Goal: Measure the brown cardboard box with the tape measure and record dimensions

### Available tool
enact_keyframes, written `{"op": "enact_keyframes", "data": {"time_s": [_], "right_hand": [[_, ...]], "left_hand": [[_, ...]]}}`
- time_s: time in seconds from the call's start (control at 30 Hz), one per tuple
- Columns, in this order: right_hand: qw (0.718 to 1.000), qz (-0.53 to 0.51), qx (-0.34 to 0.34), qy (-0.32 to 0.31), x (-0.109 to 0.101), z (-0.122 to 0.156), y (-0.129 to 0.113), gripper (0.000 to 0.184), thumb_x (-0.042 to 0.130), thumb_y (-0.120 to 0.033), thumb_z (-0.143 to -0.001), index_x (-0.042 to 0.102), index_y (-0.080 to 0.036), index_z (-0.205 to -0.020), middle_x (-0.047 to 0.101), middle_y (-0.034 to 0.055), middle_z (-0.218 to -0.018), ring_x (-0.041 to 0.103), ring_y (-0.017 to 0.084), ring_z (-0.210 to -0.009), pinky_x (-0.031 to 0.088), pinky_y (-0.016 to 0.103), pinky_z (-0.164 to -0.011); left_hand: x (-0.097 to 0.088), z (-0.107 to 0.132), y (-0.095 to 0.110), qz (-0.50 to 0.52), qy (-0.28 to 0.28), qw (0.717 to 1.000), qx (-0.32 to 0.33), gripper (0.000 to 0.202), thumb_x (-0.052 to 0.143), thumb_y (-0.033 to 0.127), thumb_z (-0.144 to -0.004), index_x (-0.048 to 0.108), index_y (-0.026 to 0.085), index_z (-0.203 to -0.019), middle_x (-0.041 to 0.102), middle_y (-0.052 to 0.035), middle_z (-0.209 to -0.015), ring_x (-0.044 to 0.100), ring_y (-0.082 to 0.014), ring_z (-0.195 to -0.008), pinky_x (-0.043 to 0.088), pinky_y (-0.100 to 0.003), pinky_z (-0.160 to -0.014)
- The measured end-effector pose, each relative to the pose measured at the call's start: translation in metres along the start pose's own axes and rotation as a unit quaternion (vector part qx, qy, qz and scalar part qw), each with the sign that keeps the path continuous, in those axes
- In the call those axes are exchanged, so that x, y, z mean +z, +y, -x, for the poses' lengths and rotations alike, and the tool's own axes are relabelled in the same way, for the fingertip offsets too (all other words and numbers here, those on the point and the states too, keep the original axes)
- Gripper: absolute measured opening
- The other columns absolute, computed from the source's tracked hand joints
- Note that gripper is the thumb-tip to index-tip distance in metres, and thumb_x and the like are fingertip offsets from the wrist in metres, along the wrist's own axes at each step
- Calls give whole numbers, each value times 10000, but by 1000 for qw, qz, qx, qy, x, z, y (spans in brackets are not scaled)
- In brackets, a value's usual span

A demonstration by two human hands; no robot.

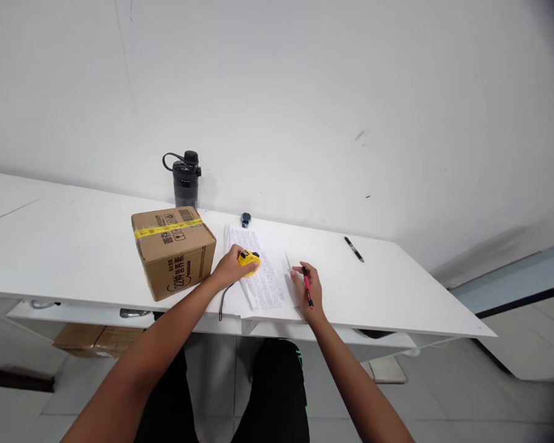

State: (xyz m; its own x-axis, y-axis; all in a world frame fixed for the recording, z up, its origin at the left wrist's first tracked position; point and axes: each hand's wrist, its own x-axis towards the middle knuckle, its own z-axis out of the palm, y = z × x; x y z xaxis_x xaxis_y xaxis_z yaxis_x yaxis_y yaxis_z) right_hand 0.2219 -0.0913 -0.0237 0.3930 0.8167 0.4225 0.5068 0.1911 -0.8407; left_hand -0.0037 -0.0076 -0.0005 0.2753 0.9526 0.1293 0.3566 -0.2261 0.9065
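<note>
My left hand (229, 266) is closed around a yellow tape measure (249, 261), resting it on a stack of printed papers (265, 280) on the white table (74, 258). A black strap hangs from the tape measure over the table's front edge. My right hand (307, 290) holds a red pen (307, 288) between its fingers, lying on the right side of the papers. A cardboard box (173, 250) with yellow tape stands just left of my left hand.
A black water bottle (185, 179) stands against the wall behind the box. A small dark watch (245, 219) lies beyond the papers. A black pen (353, 249) lies to the right. Flat cardboard (92, 339) sits under the table.
</note>
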Motion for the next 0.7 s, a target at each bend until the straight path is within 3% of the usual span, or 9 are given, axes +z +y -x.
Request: {"op": "enact_keyframes", "data": {"time_s": [0.1,0.27,0.4,0.6,0.7], "right_hand": [[998,19,-30,-53,2,-3,5,476,548,-427,-838,470,-190,-1244,637,146,-1196,594,260,-1103,433,421,-954],[987,60,-98,-112,3,-6,10,395,460,-315,-848,504,-199,-1222,669,129,-1171,629,251,-1075,457,406,-942],[986,44,-127,-99,1,-6,10,410,426,-243,-807,504,-201,-1206,691,112,-1122,652,237,-1013,491,379,-885],[989,71,-101,-80,-2,-7,10,440,407,-207,-794,486,-185,-1226,675,124,-1153,655,223,-946,507,354,-825],[992,80,-77,-62,1,-8,11,440,411,-206,-802,496,-171,-1232,674,127,-1154,643,231,-980,495,365,-855]], "left_hand": [[-1,3,4,13,4,1000,-1,503,699,565,-661,461,226,-945,597,8,-846,568,-153,-727,431,-246,-613],[-5,3,7,32,-26,999,2,503,749,527,-610,480,215,-897,593,17,-782,555,-143,-680,433,-246,-599],[-5,1,6,44,-26,998,30,469,736,514,-630,506,205,-897,600,6,-827,570,-149,-728,455,-258,-643],[-4,-4,3,35,-13,999,26,486,694,555,-665,531,208,-965,622,-18,-911,597,-173,-794,478,-270,-663],[-5,-10,2,-42,51,997,39,463,660,551,-705,550,201,-986,620,-63,-977,595,-229,-932,485,-342,-801]]}}
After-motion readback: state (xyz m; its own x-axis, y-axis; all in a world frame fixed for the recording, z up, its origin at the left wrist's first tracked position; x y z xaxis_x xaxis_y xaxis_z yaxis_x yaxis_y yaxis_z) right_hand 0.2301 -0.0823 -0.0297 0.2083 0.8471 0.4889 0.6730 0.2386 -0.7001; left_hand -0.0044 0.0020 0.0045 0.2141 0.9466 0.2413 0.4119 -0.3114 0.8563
